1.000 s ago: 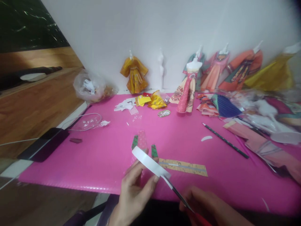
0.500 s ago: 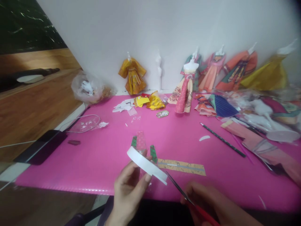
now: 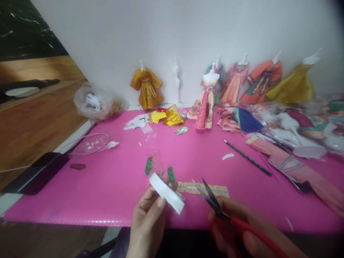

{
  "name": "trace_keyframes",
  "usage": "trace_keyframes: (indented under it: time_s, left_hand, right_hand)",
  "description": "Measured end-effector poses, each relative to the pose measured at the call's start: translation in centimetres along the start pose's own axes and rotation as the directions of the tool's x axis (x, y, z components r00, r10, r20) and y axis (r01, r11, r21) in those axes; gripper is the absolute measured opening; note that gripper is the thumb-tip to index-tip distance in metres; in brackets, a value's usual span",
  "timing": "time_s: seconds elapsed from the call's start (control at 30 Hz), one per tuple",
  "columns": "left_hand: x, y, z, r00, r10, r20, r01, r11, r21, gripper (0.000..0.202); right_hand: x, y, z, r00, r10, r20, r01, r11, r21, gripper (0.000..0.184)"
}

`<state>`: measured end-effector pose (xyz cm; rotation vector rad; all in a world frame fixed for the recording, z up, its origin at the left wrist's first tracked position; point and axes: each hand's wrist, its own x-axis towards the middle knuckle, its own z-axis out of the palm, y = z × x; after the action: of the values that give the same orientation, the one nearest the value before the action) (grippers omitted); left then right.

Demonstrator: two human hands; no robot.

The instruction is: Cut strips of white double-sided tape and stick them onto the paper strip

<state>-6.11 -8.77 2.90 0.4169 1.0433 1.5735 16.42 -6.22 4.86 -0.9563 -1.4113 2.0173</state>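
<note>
My left hand (image 3: 148, 218) is closed on a white roll of tape (image 3: 166, 192), held edge-on above the near edge of the pink mat (image 3: 107, 179). My right hand (image 3: 242, 233) grips red-handled scissors (image 3: 212, 200); their dark blades are parted and point up and left, a short way right of the roll. Just beyond the roll lie small patterned paper pieces (image 3: 156, 165) and a tan patterned strip (image 3: 204, 189).
Paper-dressed doll forms (image 3: 204, 104) stand along the white wall, with a yellow one (image 3: 146, 87) at left. A black pencil (image 3: 247, 157), folded papers (image 3: 295, 168) and scraps lie at right. A phone (image 3: 34, 173), cable and plastic bag (image 3: 92, 104) sit at left.
The scissors came away from the tape roll and their blades opened. The roll dropped slightly toward me, and the view shifted a little to the right.
</note>
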Motion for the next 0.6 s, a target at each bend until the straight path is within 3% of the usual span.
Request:
trace_keyframes:
  time_s: [0.13, 0.23, 0.3, 0.43, 0.6]
  left_hand:
    - [-1.2, -0.9, 0.9, 0.993, -0.116, 0.024, 0.116, 0.993, -0.014, 0.044]
    - [-1.9, -2.3, 1.1, 0.989, -0.144, 0.027, 0.144, 0.989, -0.016, 0.043]
    - [-2.1, -3.4, 1.1, 0.989, -0.146, 0.022, 0.146, 0.989, -0.019, 0.041]
    - [-2.2, -5.0, 0.9, 0.991, -0.110, 0.069, 0.114, 0.992, -0.053, 0.040]
    - [-2.2, -4.4, 1.1, 0.988, -0.110, 0.107, 0.116, 0.992, -0.058, 0.041]
  right_hand:
    - [0.9, 0.7, 1.1, 0.980, -0.135, -0.147, 0.136, 0.991, -0.004, 0.049]
    - [1.7, 1.6, 2.2, 0.904, -0.320, -0.283, 0.291, 0.946, -0.140, 0.039]
    - [2.0, 2.2, 2.7, 0.876, -0.375, -0.302, 0.324, 0.923, -0.207, 0.044]
    - [2.1, 2.7, 3.1, 0.883, -0.354, -0.309, 0.292, 0.928, -0.230, 0.041]
    - [2.2, 2.8, 3.1, 0.818, -0.475, -0.325, 0.337, 0.853, -0.399, 0.042]
